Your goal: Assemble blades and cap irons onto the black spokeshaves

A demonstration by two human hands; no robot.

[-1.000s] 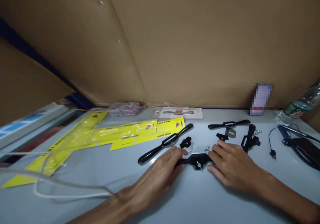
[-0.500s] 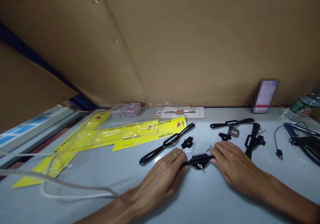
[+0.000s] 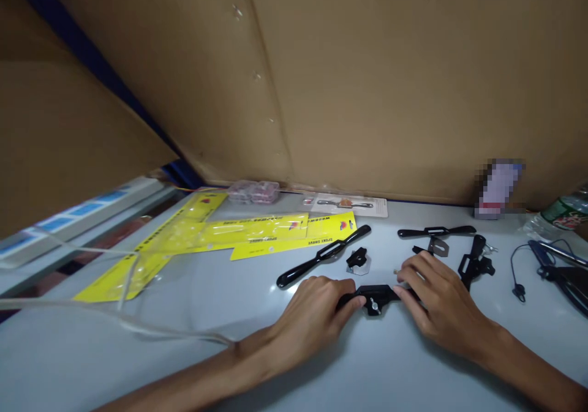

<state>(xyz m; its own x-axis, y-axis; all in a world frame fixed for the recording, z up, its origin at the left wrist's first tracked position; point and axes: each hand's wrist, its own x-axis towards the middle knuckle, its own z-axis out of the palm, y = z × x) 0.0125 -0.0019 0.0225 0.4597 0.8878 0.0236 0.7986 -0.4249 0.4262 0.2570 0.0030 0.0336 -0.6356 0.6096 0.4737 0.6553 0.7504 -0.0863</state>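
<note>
Clear plastic bottle (image 3: pixel 542 224) (green label (image 3: pixel 568 213)), white power strip (image 3: pixel 82 217), pale cable (image 3: pixel 46 304), brown panel (image 3: pixel 367 81)

the hands (image 3: pixel 316 313) hide both ends of the spokeshave (image 3: pixel 374 292)

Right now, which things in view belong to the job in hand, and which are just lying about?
Likely in the job:
black spokeshave, gripped by the left hand, with the right hand at its other end
three loose spokeshaves
loose metal plates

Apparently just lying about:
yellow cards
plastic boxes
green-labelled bottle
pale cable
</note>
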